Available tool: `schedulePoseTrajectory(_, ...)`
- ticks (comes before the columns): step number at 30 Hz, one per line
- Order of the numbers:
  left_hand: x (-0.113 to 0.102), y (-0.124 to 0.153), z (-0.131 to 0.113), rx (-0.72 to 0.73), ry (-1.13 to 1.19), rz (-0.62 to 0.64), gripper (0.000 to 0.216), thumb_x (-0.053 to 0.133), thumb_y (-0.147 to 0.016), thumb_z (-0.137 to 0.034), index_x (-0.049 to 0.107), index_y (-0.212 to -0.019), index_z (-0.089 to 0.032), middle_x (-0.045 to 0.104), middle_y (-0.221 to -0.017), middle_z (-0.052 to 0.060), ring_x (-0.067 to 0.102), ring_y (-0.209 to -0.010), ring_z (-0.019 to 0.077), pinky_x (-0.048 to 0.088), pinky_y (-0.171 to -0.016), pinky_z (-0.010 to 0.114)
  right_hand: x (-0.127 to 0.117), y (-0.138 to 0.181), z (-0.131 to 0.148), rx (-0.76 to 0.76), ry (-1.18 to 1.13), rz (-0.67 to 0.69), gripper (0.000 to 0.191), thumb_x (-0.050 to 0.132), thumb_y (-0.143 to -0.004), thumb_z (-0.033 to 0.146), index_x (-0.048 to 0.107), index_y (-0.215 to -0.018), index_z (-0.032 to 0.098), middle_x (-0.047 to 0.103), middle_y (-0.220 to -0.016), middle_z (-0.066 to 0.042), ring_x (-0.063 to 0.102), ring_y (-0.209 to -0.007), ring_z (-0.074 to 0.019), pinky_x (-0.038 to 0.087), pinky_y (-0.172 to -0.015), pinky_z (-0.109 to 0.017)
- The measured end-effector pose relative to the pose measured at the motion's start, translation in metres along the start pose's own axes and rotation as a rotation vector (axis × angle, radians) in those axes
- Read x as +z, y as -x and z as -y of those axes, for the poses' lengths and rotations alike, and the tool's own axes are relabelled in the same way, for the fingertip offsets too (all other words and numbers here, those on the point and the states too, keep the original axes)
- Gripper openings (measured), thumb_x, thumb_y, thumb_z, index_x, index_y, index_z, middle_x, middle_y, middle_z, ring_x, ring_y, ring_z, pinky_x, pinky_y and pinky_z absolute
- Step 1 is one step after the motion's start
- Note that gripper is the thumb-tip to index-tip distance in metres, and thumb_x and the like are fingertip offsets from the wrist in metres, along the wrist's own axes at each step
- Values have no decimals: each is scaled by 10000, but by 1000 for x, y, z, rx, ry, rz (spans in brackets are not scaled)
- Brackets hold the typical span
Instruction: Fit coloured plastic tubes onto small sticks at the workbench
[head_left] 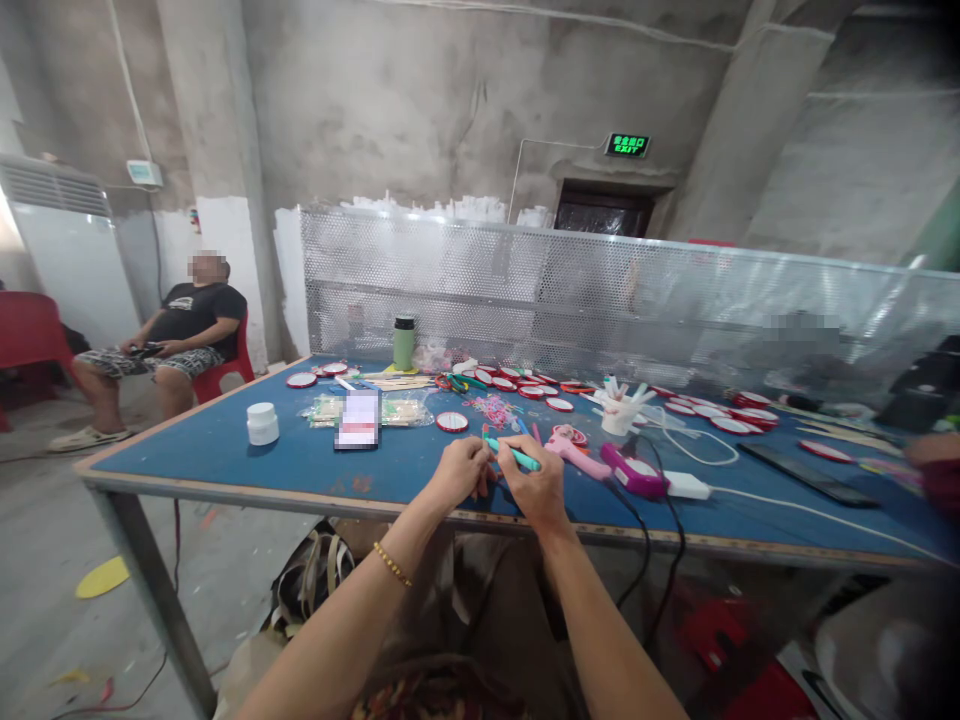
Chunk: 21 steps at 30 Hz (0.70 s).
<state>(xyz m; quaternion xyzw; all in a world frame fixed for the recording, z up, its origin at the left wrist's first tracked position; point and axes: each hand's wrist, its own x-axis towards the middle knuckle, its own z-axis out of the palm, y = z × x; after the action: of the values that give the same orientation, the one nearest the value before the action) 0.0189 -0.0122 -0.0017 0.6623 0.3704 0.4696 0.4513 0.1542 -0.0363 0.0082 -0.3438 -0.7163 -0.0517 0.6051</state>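
Near the front edge of the blue table, my right hand (538, 488) is closed around a teal marker (525, 459), held like a pen with its tip pointing left. My left hand (459, 474) is beside it, fingers bent together at the marker's tip. Whatever is between those fingers is too small and hidden to name. Just beyond my hands lie a red-rimmed white disc (452, 422) and a pile of small pink and coloured pieces (493, 411). A pink glue gun (576, 455) rests right of my right hand.
A phone (358, 422), a white jar (262, 425) and a green bottle (403, 345) stand or lie left. Rightward are a cup of markers (619, 414), a purple power strip (634, 473) with cables, and a black slab (806, 475). A person (196, 315) sits left; a sleeve (941, 475) shows right.
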Motion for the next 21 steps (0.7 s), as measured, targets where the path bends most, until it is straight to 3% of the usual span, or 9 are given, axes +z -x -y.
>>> schedulePoseTrajectory(21, 0, -1, 4, 15, -5, -4, 218, 450, -923, -222, 561, -749, -151, 565, -476, -40, 460, -330, 68, 326, -359, 152, 0, 1, -3, 35, -1, 7, 201, 557, -923, 278, 675, -778, 205, 694, -681, -2, 621, -565, -139, 503, -590, -249)
